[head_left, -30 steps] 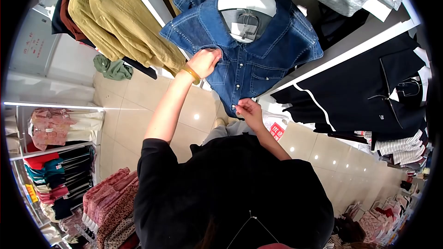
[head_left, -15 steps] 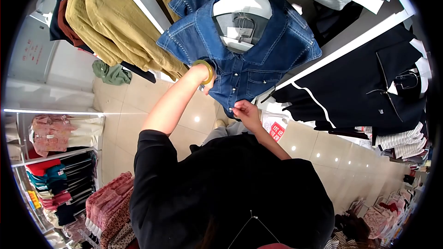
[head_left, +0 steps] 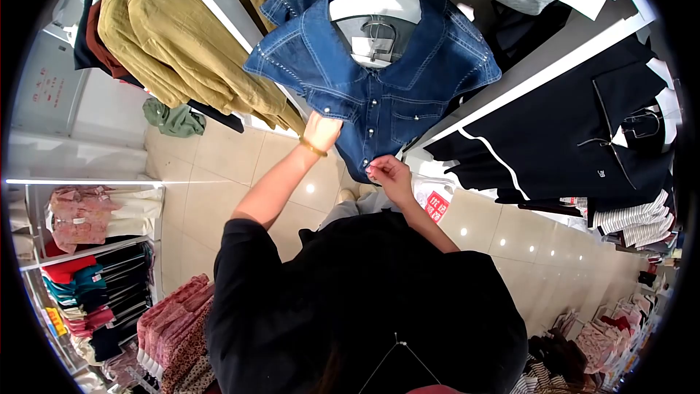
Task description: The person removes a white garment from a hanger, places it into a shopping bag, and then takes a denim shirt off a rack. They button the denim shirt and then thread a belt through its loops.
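A short-sleeved blue denim shirt (head_left: 343,91) with a wide collar, white stitching and small shiny buttons hangs in front of me on a white hanger (head_left: 375,1). My right hand (head_left: 392,176) is closed in a pinch on its front edge, beside a low button. At the shirt's left side is my left hand (head_left: 321,131), a gold bangle (head_left: 313,147) on its wrist. The denim hides the fingers of that hand, so their grip does not show.
Mustard-coloured garments (head_left: 168,36) hang at the left, and a dark zipped top (head_left: 561,131) hangs at the right. A green cloth (head_left: 173,118) lies low on the left. Behind are pink patterned clothes (head_left: 171,321) on hangers and a shelf rack (head_left: 87,257).
My left hand has shifted from the shirt's front to its side edge, its fingers now behind the cloth, and the bangle shows lower. My right hand keeps its pinch.
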### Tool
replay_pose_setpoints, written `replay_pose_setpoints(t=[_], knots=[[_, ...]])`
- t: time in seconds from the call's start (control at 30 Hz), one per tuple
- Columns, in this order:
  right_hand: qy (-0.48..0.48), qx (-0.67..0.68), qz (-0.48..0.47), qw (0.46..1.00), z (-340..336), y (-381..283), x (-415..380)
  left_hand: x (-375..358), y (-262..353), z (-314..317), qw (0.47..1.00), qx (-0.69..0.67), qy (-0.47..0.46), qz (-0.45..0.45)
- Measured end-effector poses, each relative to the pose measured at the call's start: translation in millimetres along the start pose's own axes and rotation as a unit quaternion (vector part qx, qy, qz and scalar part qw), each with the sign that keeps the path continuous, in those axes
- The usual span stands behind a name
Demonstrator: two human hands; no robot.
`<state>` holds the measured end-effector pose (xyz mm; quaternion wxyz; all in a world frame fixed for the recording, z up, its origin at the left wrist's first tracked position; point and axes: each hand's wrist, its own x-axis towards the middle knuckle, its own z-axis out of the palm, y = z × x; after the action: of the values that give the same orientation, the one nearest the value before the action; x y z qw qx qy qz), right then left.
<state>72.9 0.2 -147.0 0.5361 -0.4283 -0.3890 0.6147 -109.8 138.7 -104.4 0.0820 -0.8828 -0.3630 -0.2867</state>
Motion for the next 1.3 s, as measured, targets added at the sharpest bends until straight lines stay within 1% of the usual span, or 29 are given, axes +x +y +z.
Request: replay_pose_setpoints(t=[0.03, 0.1, 0.13, 0.2, 0.23, 0.3, 0.33, 0.37, 0.43, 0.47, 0.5, 0.57, 0.6, 0.63, 0.7, 0.77, 0.83, 0.9, 0.93, 0.97, 1.0, 1.03, 1.07, 1.1, 1.17, 1.2, 1.23, 1.27, 1.3], knots=[[0.005, -0.001, -0.001, 1.0, 0.7, 0.3, -1.1, -17.0, 11.4, 1.9, 0.999, 0.001, 0.009, -0.045], [0.015, -0.002, -0.002, 1.0, 1.0, 1.3, -1.7, -34.9, 26.5, 5.0, 0.994, -0.027, 0.049, -0.093], [0.013, 0.0, -0.003, 1.0, 0.3, 3.7, -2.2, -43.3, 33.1, 6.2, 0.994, -0.03, 0.047, -0.094], [0.012, -0.028, 0.002, 1.0, -5.0, 10.3, 0.0, -52.1, 44.2, 3.1, 0.983, -0.022, 0.039, -0.176], [0.012, -0.028, 0.004, 1.0, -10.9, 15.0, 2.6, -52.0, 49.4, -1.4, 0.983, -0.022, 0.038, -0.178], [0.121, -0.157, -0.086, 0.976, -19.9, 16.5, 10.1, -49.1, 57.0, -11.8, 0.972, -0.03, -0.037, -0.232], [0.181, -0.17, -0.098, 0.964, -23.4, 13.5, 15.5, -61.5, 52.9, 0.7, 0.959, -0.045, -0.105, -0.26], [0.222, -0.178, -0.078, 0.955, -29.5, 8.7, 19.6, -64.4, 52.6, 5.5, 0.958, -0.044, -0.103, -0.262], [0.284, -0.209, -0.104, 0.93, -39.0, -2.6, 30.6, -67.5, 55.3, 14.5, 0.905, 0.05, -0.258, -0.334], [0.283, -0.209, -0.105, 0.93, -44.5, -5.9, 36.6, -79.1, 49.1, 33.7, 0.901, 0.096, -0.258, -0.336], [0.286, -0.215, -0.098, 0.929, -50.4, -7.7, 43.0, -72.3, 46.9, 33.6, 0.901, 0.096, -0.257, -0.335], [0.29, -0.221, -0.093, 0.926, -55.0, -7.9, 46.7, -47.0, 48.2, 27.7, 0.855, 0.071, -0.34, -0.385], [0.272, -0.246, -0.079, 0.927, -54.9, -7.5, 46.6, -33.6, 48.1, 27.5, 0.841, 0.052, -0.371, -0.391], [0.255, -0.269, -0.068, 0.926, -56.2, -4.0, 48.8, -25.5, 48.2, 36.4, 0.845, 0.055, -0.365, -0.387], [0.187, -0.233, -0.106, 0.948, -51.7, 9.0, 44.8, -10.5, 50.0, 62.0, 0.791, -0.025, -0.377, -0.481], [0.167, -0.255, -0.039, 0.951, -36.8, 18.3, 30.8, 7.8, 58.5, 81.0, 0.764, -0.084, -0.29, -0.57], [0.116, -0.219, -0.042, 0.968, -31.2, 32.5, 14.9, 22.7, 64.5, 93.7, 0.745, -0.11, -0.217, -0.622], [0.122, -0.224, -0.033, 0.966, -30.8, 26.5, -0.1, 32.6, 62.5, 101.2, 0.74, -0.097, -0.206, -0.633], [0.125, -0.208, -0.012, 0.97, -33.6, 24.1, -5.9, 36.6, 58.5, 103.3, 0.736, -0.079, -0.212, -0.638], [0.129, -0.19, 0.01, 0.973, -37.4, 21.8, -9.5, 38.6, 56.9, 105.3, 0.756, -0.046, -0.18, -0.628], [0.139, -0.206, 0.03, 0.968, -42.9, 12.1, -12.9, 33.0, 50.8, 115.4, 0.776, -0.029, -0.162, -0.609], [0.146, -0.206, 0.029, 0.967, -51.1, 9.5, -14.0, 27.7, 43.9, 122.5, 0.794, -0.012, -0.143, -0.59], [0.157, -0.203, -0.004, 0.966, -59.0, 7.1, -14.5, 19.7, 38.4, 128.1, 0.811, -0.032, -0.095, -0.576], [0.166, -0.201, -0.036, 0.965, -65.6, 5.1, -14.6, 6.7, 26.4, 137.4, 0.822, -0.092, -0.089, -0.554], [0.151, -0.179, -0.023, 0.972, -69.5, -4.2, -5.2, -19.6, 9.3, 164.5, 0.839, -0.149, -0.068, -0.519], [0.167, -0.142, -0.045, 0.975, -62.9, -15.6, 3.8, -23.4, 11.7, 161.0, 0.839, -0.147, -0.069, -0.52], [0.181, -0.103, -0.068, 0.976, -55.6, -25.9, 14.3, -24.5, 17.1, 152.9, 0.848, -0.145, -0.094, -0.501], [0.178, -0.101, -0.066, 0.977, -47.6, -34.2, 26.5, -23.6, 22.4, 145.7, 0.856, -0.142, -0.118, -0.483], [0.208, -0.022, -0.091, 0.974, -39.0, -42.2, 41.0, -16.9, 28.6, 138.0, 0.832, -0.127, -0.173, -0.511]])
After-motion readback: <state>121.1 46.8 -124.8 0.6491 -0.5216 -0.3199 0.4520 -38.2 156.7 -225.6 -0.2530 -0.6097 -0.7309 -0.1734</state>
